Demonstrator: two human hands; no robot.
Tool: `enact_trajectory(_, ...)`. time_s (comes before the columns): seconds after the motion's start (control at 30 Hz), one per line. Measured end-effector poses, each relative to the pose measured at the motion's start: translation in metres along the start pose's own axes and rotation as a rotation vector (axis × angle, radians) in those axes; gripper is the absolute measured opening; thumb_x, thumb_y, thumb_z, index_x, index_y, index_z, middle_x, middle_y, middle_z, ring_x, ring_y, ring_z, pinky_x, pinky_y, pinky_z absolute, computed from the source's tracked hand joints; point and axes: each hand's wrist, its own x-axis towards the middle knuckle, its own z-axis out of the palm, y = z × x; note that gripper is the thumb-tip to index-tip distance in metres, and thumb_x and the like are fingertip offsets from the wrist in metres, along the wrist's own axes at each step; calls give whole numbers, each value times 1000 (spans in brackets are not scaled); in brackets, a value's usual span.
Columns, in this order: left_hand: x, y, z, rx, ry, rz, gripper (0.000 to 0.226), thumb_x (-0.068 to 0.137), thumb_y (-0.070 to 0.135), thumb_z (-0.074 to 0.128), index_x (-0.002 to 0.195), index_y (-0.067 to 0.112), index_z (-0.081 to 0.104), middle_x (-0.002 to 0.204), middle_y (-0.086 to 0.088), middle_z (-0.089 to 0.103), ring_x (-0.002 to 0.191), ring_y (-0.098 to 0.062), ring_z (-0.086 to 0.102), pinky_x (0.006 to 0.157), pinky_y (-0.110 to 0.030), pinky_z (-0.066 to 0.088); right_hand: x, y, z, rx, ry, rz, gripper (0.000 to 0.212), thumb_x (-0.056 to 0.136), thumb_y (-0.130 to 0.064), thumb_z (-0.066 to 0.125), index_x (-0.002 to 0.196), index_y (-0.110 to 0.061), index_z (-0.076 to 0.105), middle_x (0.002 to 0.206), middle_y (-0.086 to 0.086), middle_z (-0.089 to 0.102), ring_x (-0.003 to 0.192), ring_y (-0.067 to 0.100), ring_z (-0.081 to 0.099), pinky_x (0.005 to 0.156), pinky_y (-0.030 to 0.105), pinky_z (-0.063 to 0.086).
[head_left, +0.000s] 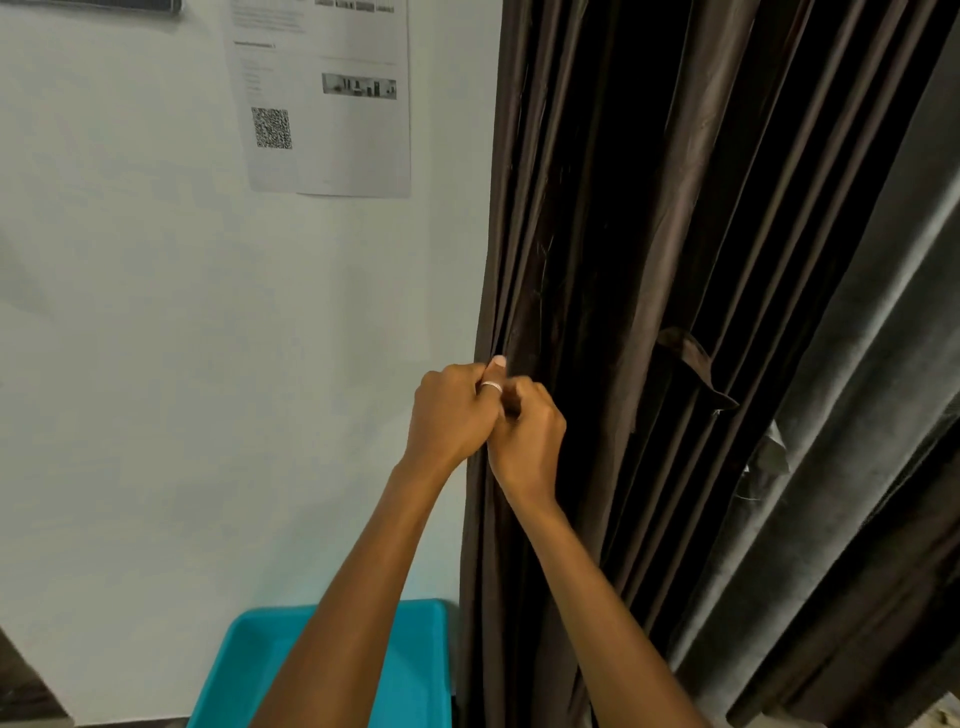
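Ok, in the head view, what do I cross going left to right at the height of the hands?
white wall → left hand → right hand → brown curtain → grey curtain. The two hands meet at the brown curtain's left edge.

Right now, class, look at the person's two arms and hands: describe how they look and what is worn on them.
Both arms are bare up to the frame's edge: no sleeves, gloves, watch or bracelet show on the left forearm or right forearm. The left hand and right hand are uncovered. One thin silvery ring sits on a finger, seemingly the left hand's.
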Motion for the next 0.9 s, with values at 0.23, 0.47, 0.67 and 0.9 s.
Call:
enact_trajectory(0.23,6,20,4,165,124,-107,45,98,42,55,63,16,61,54,1,57,53,-17,60,54,-29,49,-7,-10,-2,51,-29,-27,27,100,-14,59,74,-21,61,68,-11,56,61,2,54,56,11,44)
enact_trajectory(0.47,4,14,9,185,171,-54,39,102,32,51,66,20,60,54,6,51,51,-12,53,53,-25,42,9,2,-18,-5,-197,-96,25,93,1,63,73,-14,65,70,-5,63,63,6,58,58,16,47)
enact_trajectory(0.67,9,3,6,251,175,-45,41,104,32,48,67,16,57,54,4,49,52,-14,53,52,-25,40,30,11,-57,-202,43,46,22,94,-14,71,115,-16,76,111,0,74,93,6,67,80,5,47)
enact_trajectory(0.9,11,-4,4,271,176,-42,41,105,32,46,69,16,56,56,3,49,52,-14,53,52,-23,37,59,23,-106,-420,324,210,73,80,-43,83,134,-11,44,133,10,50,124,29,49,101,46,47)
